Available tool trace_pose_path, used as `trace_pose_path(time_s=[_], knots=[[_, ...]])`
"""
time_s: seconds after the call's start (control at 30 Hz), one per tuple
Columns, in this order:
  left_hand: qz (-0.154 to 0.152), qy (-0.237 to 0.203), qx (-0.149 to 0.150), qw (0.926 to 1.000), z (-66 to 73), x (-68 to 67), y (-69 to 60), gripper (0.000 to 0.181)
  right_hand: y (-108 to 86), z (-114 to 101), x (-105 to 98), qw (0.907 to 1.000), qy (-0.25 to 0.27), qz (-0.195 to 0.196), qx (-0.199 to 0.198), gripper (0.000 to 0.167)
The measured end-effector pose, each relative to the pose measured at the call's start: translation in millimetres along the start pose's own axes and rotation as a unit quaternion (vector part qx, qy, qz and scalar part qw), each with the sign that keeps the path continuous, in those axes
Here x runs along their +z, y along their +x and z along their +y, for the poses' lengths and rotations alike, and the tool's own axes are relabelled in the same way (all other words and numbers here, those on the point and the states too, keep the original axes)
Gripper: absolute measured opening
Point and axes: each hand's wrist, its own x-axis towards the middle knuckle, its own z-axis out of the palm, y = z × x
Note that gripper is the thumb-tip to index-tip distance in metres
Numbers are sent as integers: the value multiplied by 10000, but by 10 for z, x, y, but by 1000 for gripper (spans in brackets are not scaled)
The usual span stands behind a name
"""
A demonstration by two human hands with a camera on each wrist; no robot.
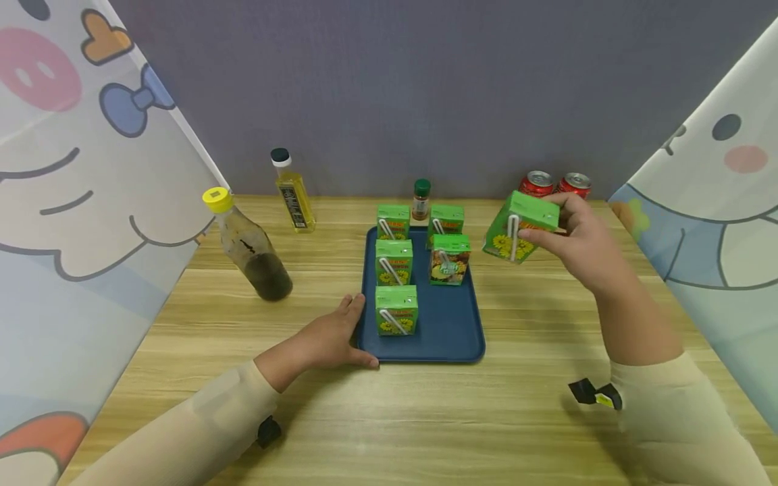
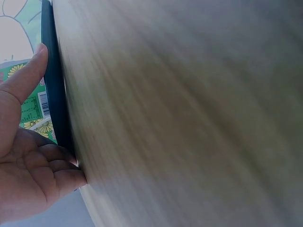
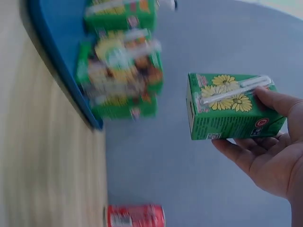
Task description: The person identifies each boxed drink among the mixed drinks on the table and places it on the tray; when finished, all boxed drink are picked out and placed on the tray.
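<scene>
My right hand (image 1: 586,246) grips a green juice carton (image 1: 521,226) with yellow flowers and a straw, tilted in the air right of the tray. In the right wrist view, the thumb lies on the straw side of the carton (image 3: 232,106), with the fingers beneath. A dark blue tray (image 1: 446,337) lies on the table, and my left hand (image 1: 331,339) touches its front left corner, thumb and fingers spread along the rim. Standing on the tray are several matching cartons (image 1: 396,310), three in the left column. One carton with a brown picture (image 1: 450,260) is in the right column.
A dark-liquid bottle with a yellow cap (image 1: 252,250) and an oil bottle (image 1: 293,192) stand at the left. Behind the tray is a small green-capped jar (image 1: 421,199). Two red cans (image 1: 574,183) stand at the back right, by the grey wall (image 1: 389,94).
</scene>
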Motion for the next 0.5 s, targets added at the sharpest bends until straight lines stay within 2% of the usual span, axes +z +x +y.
trace_pose_path(time_s=[0.17, 0.3, 0.5], knots=[[-30, 2, -15, 10000, -2, -3, 2, 126, -151, -66, 282, 9964, -36, -792, -296, 42], [-29, -7, -18, 10000, -1, -7, 1, 126, -242, -12, 466, 9893, 8, -1414, -371, 43], [-39, -11, -10, 10000, 0, -9, 5, 126, -310, 150, 682, 9817, -86, -1888, -220, 46]])
